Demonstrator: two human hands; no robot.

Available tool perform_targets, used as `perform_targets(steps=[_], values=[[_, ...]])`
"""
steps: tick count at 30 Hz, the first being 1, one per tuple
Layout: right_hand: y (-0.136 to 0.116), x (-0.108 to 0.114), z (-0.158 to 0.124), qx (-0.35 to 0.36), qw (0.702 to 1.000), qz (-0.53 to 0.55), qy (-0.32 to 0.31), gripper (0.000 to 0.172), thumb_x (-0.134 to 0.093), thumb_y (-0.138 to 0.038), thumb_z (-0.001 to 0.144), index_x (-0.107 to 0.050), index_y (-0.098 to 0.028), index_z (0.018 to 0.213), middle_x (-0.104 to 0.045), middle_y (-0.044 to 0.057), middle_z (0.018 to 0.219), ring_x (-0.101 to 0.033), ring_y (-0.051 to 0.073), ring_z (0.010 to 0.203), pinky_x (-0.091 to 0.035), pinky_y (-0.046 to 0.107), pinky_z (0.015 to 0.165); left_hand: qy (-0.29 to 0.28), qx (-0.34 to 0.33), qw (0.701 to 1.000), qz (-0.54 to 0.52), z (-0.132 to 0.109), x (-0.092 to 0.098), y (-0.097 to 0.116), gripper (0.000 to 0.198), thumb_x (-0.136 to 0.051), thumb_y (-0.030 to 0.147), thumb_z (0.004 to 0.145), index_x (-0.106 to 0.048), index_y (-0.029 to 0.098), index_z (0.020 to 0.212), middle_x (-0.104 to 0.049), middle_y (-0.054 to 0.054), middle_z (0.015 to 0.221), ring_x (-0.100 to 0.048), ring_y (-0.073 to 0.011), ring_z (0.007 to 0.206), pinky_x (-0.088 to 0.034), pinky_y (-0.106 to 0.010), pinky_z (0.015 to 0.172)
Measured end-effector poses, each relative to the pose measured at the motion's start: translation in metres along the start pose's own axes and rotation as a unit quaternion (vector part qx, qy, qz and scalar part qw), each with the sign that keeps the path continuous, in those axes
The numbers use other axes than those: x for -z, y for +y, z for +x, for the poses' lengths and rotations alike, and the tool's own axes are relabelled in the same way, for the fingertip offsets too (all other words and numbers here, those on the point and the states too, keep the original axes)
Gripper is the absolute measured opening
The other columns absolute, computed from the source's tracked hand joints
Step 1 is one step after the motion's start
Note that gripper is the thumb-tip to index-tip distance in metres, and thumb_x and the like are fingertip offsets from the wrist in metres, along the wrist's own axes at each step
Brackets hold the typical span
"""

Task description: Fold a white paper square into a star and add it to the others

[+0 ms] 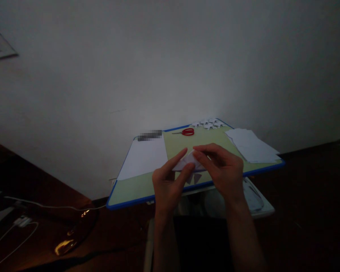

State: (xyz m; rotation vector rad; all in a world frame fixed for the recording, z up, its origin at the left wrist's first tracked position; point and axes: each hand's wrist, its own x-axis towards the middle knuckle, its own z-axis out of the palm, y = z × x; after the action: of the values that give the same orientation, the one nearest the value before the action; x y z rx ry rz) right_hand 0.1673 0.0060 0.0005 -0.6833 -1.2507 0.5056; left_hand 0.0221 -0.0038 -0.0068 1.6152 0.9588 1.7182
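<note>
My left hand point(167, 182) and my right hand point(221, 166) meet over the front edge of a small green table with a blue rim point(130, 203). Between them they pinch a small folded piece of white paper point(187, 162), held just above the tabletop. The left thumb and forefinger grip its left side. The right fingers close over its top and right side, hiding part of it.
Red-handled scissors point(187, 132) lie at the table's back. Several small folded paper pieces point(208, 123) sit behind them. A white sheet point(145, 156) lies on the left, a stack of sheets point(252, 145) on the right. White cables point(14, 226) trail over the dark floor at left.
</note>
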Motion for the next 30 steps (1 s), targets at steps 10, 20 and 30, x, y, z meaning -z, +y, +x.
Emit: perform_targets(steps=[10,20,30], values=[[-0.003,-0.003,-0.002,0.034,0.999,-0.023,0.013,0.007,-0.078,-0.024,0.093,-0.081,-0.027,0.098,-0.078,0.001,0.092,-0.072,0.019,0.087,-0.058,0.035,0.079,0.031,-0.021,0.999,0.011,-0.003,-0.007,0.000,0.031,-0.087,0.030,0.086,-0.084,0.029,0.117,-0.085,-0.005,0.110,-0.081,-0.0228,0.099,-0.066,-0.038,0.094],[-0.001,0.000,0.001,0.038,0.999,-0.016,0.000,0.005,-0.077,-0.024,0.094,-0.081,-0.027,0.096,-0.078,0.001,0.090,-0.071,0.018,0.084,-0.057,0.032,0.074,0.016,0.068,0.996,-0.062,-0.001,-0.009,0.007,0.044,-0.088,0.035,0.083,-0.080,0.019,0.124,-0.084,-0.006,0.090,-0.076,-0.0157,0.067,-0.062,-0.024,0.060],[0.000,0.003,0.002,0.043,0.999,-0.020,-0.001,0.007,-0.078,-0.022,0.092,-0.081,-0.027,0.096,-0.078,0.000,0.088,-0.070,0.016,0.080,-0.056,0.030,0.070,0.041,0.027,0.999,-0.023,-0.002,-0.010,0.007,0.014,-0.087,0.034,0.084,-0.088,0.021,0.088,-0.081,-0.003,0.074,-0.072,-0.0160,0.063,-0.060,-0.026,0.063]])
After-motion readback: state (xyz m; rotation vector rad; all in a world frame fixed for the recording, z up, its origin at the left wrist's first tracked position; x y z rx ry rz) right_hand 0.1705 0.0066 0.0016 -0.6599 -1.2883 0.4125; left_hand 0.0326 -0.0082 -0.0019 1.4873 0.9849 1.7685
